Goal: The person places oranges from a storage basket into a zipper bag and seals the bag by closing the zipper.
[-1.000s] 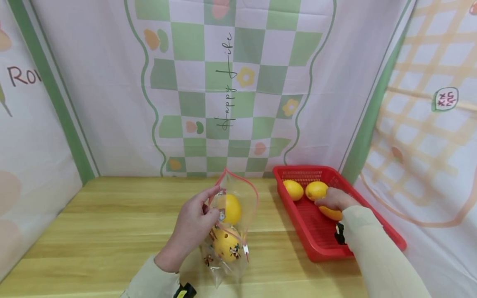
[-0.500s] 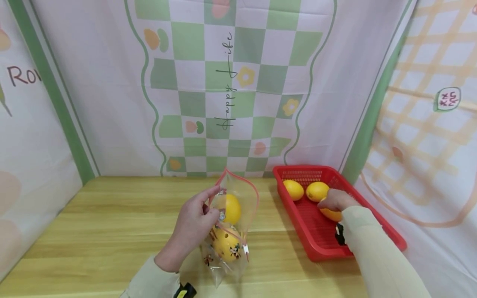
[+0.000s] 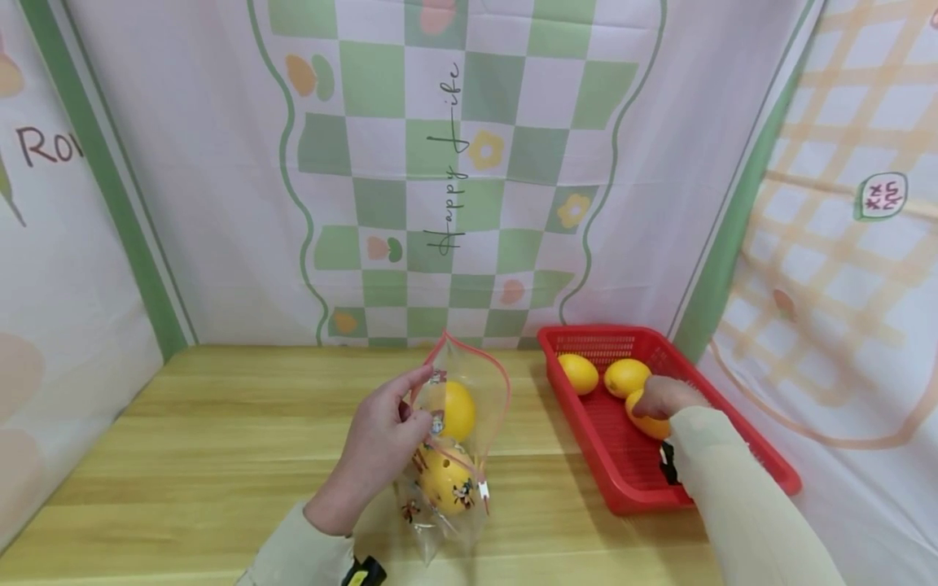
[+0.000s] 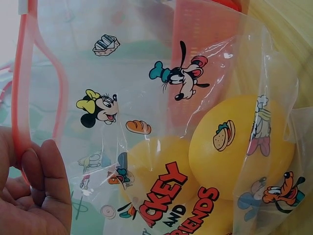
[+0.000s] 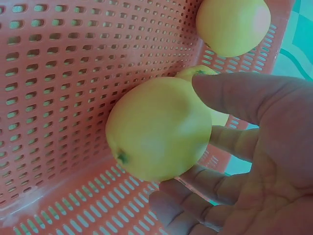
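My left hand (image 3: 388, 439) pinches the edge of a clear zip bag (image 3: 489, 439) printed with cartoon figures. The bag has a pink zip rim and stands open at the top. Inside are yellow lemons, one upper lemon (image 3: 458, 412) and one lower; the left wrist view shows a lemon (image 4: 234, 142) through the plastic. My right hand (image 3: 668, 396) reaches into a red basket (image 3: 615, 492), its thumb and fingers around a lemon (image 5: 156, 129). Two more lemons lie farther back, a left lemon (image 3: 579, 374) and a middle lemon (image 3: 626, 378) touching the held one.
The basket has slotted walls and stands at the right of the wooden table (image 3: 220, 439). A white slider (image 3: 483, 490) hangs at the bag's near edge. Printed cloth (image 3: 469, 203) hangs behind the table and on both sides.
The lemon under my right hand has turned and shifted slightly back and left, and shows more now. The right hand has moved a little right. The left hand and bag stay put.
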